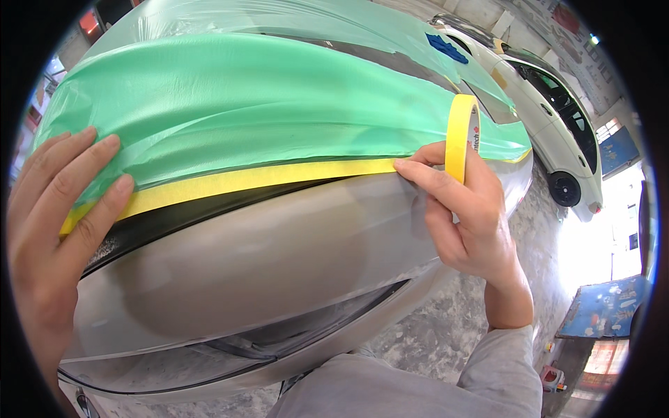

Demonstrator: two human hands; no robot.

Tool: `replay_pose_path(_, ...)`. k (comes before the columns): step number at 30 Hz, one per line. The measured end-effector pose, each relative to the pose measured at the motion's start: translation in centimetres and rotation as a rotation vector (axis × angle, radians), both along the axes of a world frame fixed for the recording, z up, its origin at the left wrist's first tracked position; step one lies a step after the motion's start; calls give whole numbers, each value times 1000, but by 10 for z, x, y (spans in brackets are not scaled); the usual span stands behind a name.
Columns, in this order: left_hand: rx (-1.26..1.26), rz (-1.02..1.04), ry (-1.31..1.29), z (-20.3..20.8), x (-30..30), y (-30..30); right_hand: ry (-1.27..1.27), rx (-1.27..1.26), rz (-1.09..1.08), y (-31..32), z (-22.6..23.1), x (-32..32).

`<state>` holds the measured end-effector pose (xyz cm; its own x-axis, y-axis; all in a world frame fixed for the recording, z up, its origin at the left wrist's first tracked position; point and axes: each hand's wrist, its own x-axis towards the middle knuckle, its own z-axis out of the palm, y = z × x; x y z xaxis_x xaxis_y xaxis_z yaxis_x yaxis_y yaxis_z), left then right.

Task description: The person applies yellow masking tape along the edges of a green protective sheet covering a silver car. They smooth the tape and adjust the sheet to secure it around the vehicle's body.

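Observation:
A green plastic sheet (230, 97) covers the upper part of a car with a dull grey-beige panel (279, 258). Along the sheet's lower edge runs a strip of yellow masking tape (265, 180), just above a dark gap. My left hand (59, 202) lies with fingers spread on the sheet and the strip's left end. At the strip's right end, my right hand (467, 202) holds the roll of yellow masking tape (458, 139), which stands upright between its fingers. Its index fingertip touches the tape near the sheet's edge.
A white car (557, 118) is parked at the far right. Dark blue cloth or gloves (446, 48) lie on the sheet at the back. Blue panels (603, 306) stand at the right, with a small red-and-white object (552, 378) below. The concrete floor (446, 313) is stained.

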<state>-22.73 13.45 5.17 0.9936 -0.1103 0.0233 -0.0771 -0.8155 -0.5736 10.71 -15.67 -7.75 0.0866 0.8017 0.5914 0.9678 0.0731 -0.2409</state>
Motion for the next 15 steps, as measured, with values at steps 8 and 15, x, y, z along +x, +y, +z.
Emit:
replay_pose_path(8, -33, 103, -29, -8, 4, -23, -1, 0, -5, 2, 0, -2)
replay_pose_path(15, -27, 195, -6, -4, 13, -46, 20, 9, 21, 7, 1, -11)
